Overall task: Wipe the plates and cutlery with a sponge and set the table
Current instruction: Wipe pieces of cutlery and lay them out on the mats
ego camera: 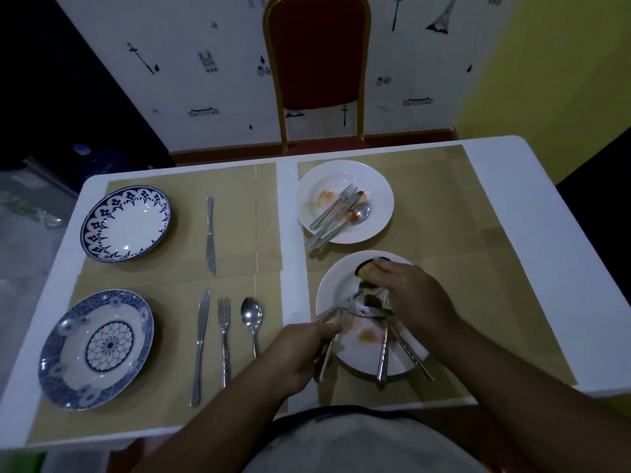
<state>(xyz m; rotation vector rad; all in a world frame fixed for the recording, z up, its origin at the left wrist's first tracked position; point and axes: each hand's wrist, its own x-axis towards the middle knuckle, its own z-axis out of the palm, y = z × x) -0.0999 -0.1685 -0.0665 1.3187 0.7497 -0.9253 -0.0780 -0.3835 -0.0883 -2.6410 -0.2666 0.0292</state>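
Sponge is under your right hand, fingers curled over it and pressing it onto the far rim of the near plate. That plate lies by the near edge of the bench, right of the middle. Your left hand is closed round the handle of a fork at the plate's left rim, with the tines over the smeared face. The sponge looks soft and should squash flat, so pinch it across its sides and let the pad do the work. The fork is thin, stiff and likely greasy. Grip it low on the handle, as you do now, and draw the sponge along the tines rather than across them. The plate looks glazed, so expect it to be hard, slick and breakable, and it may skate on its mat under a sideways push. Steady it at the rim, not the face. Loose cutlery lies across it with handles overhanging the near rim, and a nudge could tip these off. The far plate, toward the far edge, carries a stained set not yet wiped. Along the left edge the blue plates look clean, though the far one has only a knife beside it.
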